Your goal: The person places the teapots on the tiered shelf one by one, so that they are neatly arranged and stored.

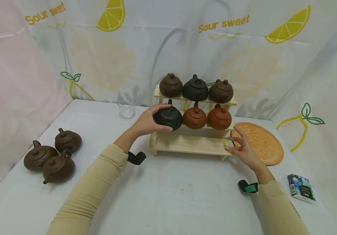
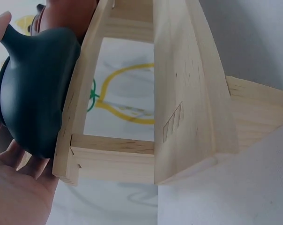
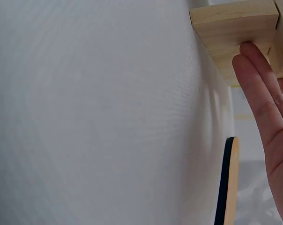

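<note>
My left hand [image 1: 148,121] grips a black teapot [image 1: 170,118] by its sides, at the left end of the middle shelf of a tiered wooden rack [image 1: 187,144]. In the left wrist view that teapot [image 2: 36,89] is against the shelf edge, the fingers spread along its body. Two reddish-brown teapots [image 1: 195,117] sit beside it on the same shelf. At the rack's right end my right hand [image 1: 243,150] touches the lowest tier. Two of its fingers [image 3: 261,101] lie extended against the wood in the right wrist view.
The top shelf bears two brown teapots [image 1: 171,86] and a black one [image 1: 195,89]. Three brown teapots [image 1: 58,167] stand at the table's left. A glass [image 1: 126,109] is behind left; a round orange board [image 1: 259,143] and a small box [image 1: 301,188] lie at right.
</note>
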Available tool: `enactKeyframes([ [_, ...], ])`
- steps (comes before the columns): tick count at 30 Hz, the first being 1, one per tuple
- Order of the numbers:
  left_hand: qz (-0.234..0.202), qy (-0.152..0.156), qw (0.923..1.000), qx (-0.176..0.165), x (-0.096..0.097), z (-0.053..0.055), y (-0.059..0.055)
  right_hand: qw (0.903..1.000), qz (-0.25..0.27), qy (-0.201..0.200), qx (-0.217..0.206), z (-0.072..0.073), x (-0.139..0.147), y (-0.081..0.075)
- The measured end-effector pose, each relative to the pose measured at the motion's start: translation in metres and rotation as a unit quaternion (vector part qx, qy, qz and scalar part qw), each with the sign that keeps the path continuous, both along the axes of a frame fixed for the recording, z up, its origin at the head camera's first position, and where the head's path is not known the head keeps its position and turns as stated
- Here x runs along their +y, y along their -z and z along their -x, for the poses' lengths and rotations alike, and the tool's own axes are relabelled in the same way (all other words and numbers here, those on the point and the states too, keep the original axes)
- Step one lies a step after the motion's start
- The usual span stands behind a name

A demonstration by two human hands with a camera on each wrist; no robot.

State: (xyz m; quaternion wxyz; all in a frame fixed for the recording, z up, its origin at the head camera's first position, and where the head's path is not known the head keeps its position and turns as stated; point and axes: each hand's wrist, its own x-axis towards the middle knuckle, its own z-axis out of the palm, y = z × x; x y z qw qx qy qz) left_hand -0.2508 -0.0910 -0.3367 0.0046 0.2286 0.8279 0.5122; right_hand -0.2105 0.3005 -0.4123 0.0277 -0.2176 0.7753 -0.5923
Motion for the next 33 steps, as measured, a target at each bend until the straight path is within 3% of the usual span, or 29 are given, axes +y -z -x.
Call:
enactKeyframes([
  [6,-0.009,-0.002,0.9994,0.032,0.001,-0.003,0.003,0.9999,-0.007,0.004,-0.007,0.0,-0.001,-0.001],
  [14,-0.062,-0.027,0.9951,0.072,-0.01,-0.019,0.009,0.9994,-0.023,0.018,-0.02,-0.001,-0.003,-0.002],
  [21,-0.071,-0.072,0.9889,0.109,-0.027,-0.053,-0.009,0.9994,-0.024,0.018,-0.015,-0.001,-0.004,-0.003],
  [25,-0.064,-0.109,0.984,0.126,-0.043,-0.065,-0.01,0.9996,-0.022,0.015,-0.013,-0.001,-0.003,-0.003],
  [29,-0.076,-0.14,0.9771,0.141,-0.067,-0.067,0.002,0.9996,-0.019,0.015,-0.014,-0.001,-0.002,-0.003],
  [33,-0.054,-0.178,0.9707,0.152,-0.096,-0.073,0.01,0.9996,-0.02,0.014,-0.017,-0.002,-0.003,-0.003],
])
